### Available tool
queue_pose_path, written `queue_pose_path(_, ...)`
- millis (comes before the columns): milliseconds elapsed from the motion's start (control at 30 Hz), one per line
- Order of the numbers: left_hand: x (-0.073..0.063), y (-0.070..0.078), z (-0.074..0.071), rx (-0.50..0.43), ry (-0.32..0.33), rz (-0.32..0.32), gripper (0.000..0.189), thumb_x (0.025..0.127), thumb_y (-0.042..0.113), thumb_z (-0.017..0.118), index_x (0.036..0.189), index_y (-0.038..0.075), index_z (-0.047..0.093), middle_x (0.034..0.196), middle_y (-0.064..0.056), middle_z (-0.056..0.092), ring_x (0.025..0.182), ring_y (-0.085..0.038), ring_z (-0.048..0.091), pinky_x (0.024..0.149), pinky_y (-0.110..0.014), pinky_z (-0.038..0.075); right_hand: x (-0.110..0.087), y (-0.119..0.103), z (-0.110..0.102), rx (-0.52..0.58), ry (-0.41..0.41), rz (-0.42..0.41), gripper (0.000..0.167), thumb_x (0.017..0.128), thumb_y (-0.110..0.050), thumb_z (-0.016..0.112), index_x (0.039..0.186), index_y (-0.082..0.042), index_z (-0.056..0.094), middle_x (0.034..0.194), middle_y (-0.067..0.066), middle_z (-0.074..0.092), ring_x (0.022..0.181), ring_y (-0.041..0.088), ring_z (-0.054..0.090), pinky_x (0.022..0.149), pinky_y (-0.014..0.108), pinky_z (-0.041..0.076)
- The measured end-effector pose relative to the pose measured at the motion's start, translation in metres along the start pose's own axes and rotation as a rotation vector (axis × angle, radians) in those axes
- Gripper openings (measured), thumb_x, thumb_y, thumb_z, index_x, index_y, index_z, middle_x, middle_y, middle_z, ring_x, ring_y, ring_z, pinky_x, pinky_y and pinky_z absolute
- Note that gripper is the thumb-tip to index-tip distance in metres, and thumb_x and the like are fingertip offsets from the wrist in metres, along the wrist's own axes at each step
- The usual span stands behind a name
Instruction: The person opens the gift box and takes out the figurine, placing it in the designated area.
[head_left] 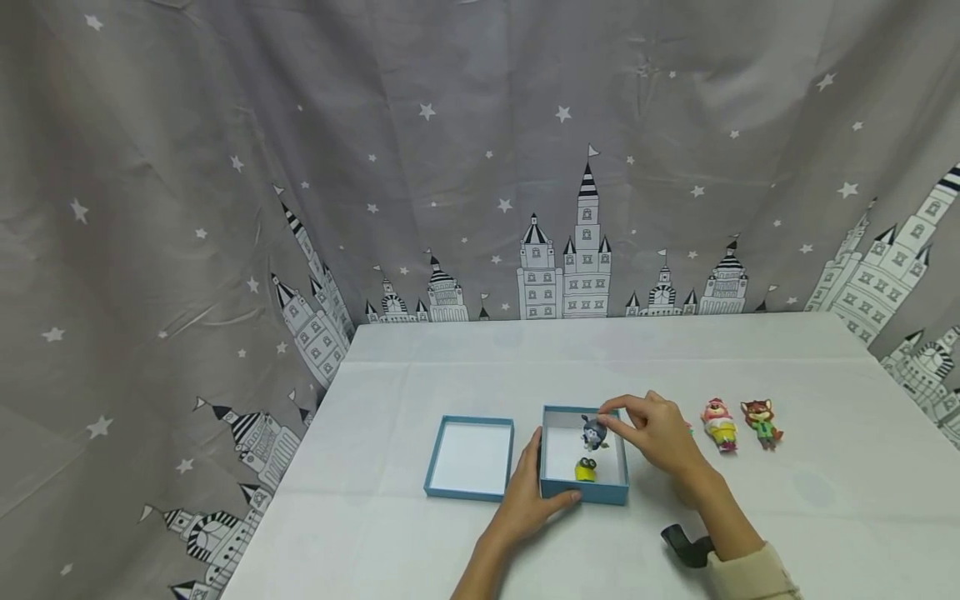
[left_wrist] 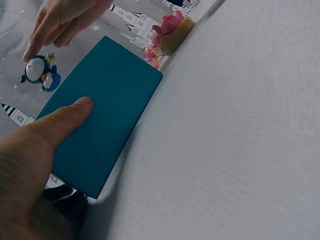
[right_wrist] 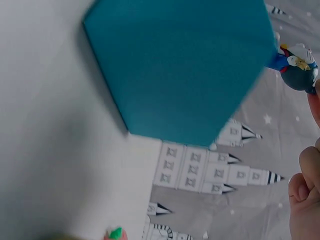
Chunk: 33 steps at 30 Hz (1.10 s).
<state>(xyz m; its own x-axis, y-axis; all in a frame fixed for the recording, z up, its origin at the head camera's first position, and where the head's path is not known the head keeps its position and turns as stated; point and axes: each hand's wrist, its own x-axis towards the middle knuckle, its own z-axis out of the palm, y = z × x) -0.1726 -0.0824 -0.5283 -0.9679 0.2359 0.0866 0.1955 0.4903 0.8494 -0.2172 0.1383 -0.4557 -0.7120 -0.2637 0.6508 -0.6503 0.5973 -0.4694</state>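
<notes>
My left hand (head_left: 523,500) grips a blue open box (head_left: 592,493) by its near left corner, thumb along the front wall and fingers at the left side. In the left wrist view that thumb lies flat on the box's blue wall (left_wrist: 107,120). Over the white inside of the box, my right hand (head_left: 654,435) pinches a small toy figurine (head_left: 593,433) with a dark blue-grey head between thumb and fingertips. The right wrist view has the figurine (right_wrist: 298,75) just past the box edge, blue and white with a yellow detail. A yellow figurine (head_left: 586,471) is inside the box near the front.
Left of the box lies a shallow blue-rimmed lid (head_left: 469,496), its white inside up. To the right are a pink-and-yellow figurine (head_left: 720,425) and a fox figurine (head_left: 762,423), with another partly hidden behind the right hand. A black curved piece (head_left: 684,546) is by the right sleeve.
</notes>
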Motion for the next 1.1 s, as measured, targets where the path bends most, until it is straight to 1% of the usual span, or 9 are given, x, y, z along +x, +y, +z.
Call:
queue_pose_path(167, 0.0, 0.0, 0.0, 0.0, 0.005, -0.01, 0.106, 0.073, 0.044, 0.075, 0.149, 0.01, 0.01, 0.149, -0.017, 0.022, 0.134, -0.034, 0.024, 0.107, -0.051, 0.023, 0.0, 0.004, -0.018, -0.025, 0.006, 0.079, 0.017, 0.073, -0.014, 0.078, 0.087, -0.021, 0.071, 0.053, -0.018, 0.023, 0.053, 0.005, 0.024, 0.046, 0.022, 0.024)
queue_pose_path(400, 0.0, -0.001, 0.001, -0.004, -0.003, 0.006, 0.106, 0.073, 0.046, 0.074, 0.148, 0.008, 0.009, 0.15, -0.016, 0.021, 0.135, -0.033, 0.022, 0.108, -0.05, 0.022, -0.009, 0.022, -0.042, -0.036, 0.071, 0.101, 0.013, 0.075, -0.011, 0.076, 0.087, -0.015, 0.072, 0.049, -0.013, 0.026, 0.048, 0.005, 0.022, 0.053, 0.026, 0.025)
queue_pose_path(567, -0.001, 0.0, 0.002, -0.014, -0.004, 0.007, 0.106, 0.073, 0.047, 0.074, 0.148, 0.008, 0.009, 0.15, -0.016, 0.02, 0.135, -0.033, 0.022, 0.108, -0.05, 0.021, -0.035, 0.081, -0.043, 0.019, 0.145, 0.124, 0.016, 0.076, -0.022, 0.076, 0.092, -0.023, 0.072, 0.049, -0.009, 0.028, 0.049, 0.006, 0.022, 0.05, 0.027, 0.024)
queue_pose_path(667, 0.0, 0.0, 0.002, -0.014, -0.005, 0.007, 0.106, 0.073, 0.047, 0.074, 0.148, 0.008, 0.009, 0.15, -0.016, 0.02, 0.135, -0.033, 0.022, 0.108, -0.05, 0.021, -0.055, 0.128, -0.043, -0.066, 0.147, 0.17, 0.018, 0.077, -0.031, 0.075, 0.094, -0.032, 0.071, 0.048, -0.009, 0.029, 0.047, 0.006, 0.024, 0.049, 0.027, 0.023)
queue_pose_path(800, 0.0, -0.001, 0.002, -0.01, -0.004, 0.003, 0.106, 0.073, 0.048, 0.073, 0.148, 0.009, 0.009, 0.15, -0.015, 0.02, 0.135, -0.033, 0.021, 0.108, -0.05, 0.021, -0.078, 0.17, -0.05, -0.191, 0.153, 0.252, 0.02, 0.077, -0.035, 0.075, 0.094, -0.04, 0.068, 0.047, -0.009, 0.03, 0.048, 0.007, 0.025, 0.044, 0.025, 0.018)
queue_pose_path(833, 0.0, 0.0, 0.002, -0.01, -0.004, 0.002, 0.106, 0.073, 0.048, 0.073, 0.148, 0.009, 0.009, 0.15, -0.015, 0.02, 0.135, -0.033, 0.021, 0.108, -0.051, 0.021, -0.081, 0.172, -0.055, -0.196, 0.16, 0.263, 0.019, 0.076, -0.035, 0.075, 0.094, -0.041, 0.068, 0.048, -0.01, 0.03, 0.049, 0.006, 0.025, 0.042, 0.024, 0.017)
queue_pose_path(933, 0.0, 0.0, 0.001, -0.013, -0.005, -0.004, 0.107, 0.073, 0.048, 0.073, 0.148, 0.009, 0.009, 0.15, -0.016, 0.02, 0.135, -0.034, 0.021, 0.108, -0.051, 0.021, -0.074, 0.13, -0.078, -0.185, 0.138, 0.302, 0.015, 0.079, -0.028, 0.074, 0.094, -0.027, 0.072, 0.049, -0.008, 0.031, 0.048, 0.006, 0.026, 0.039, 0.025, 0.018)
queue_pose_path(1067, 0.0, 0.0, 0.001, -0.012, -0.004, -0.01, 0.107, 0.073, 0.048, 0.073, 0.148, 0.009, 0.009, 0.15, -0.016, 0.02, 0.135, -0.034, 0.021, 0.108, -0.051, 0.021, -0.083, 0.132, -0.09, -0.201, 0.106, 0.348, 0.014, 0.079, -0.028, 0.073, 0.091, -0.021, 0.072, 0.049, -0.005, 0.032, 0.046, 0.007, 0.027, 0.037, 0.026, 0.02)
queue_pose_path(1100, 0.001, 0.0, 0.0, -0.011, -0.002, -0.009, 0.107, 0.073, 0.047, 0.074, 0.148, 0.009, 0.009, 0.15, -0.016, 0.02, 0.135, -0.033, 0.021, 0.108, -0.05, 0.021, -0.091, 0.148, -0.088, -0.211, 0.108, 0.348, 0.014, 0.079, -0.031, 0.073, 0.09, -0.024, 0.071, 0.048, -0.007, 0.031, 0.045, 0.006, 0.025, 0.037, 0.026, 0.019)
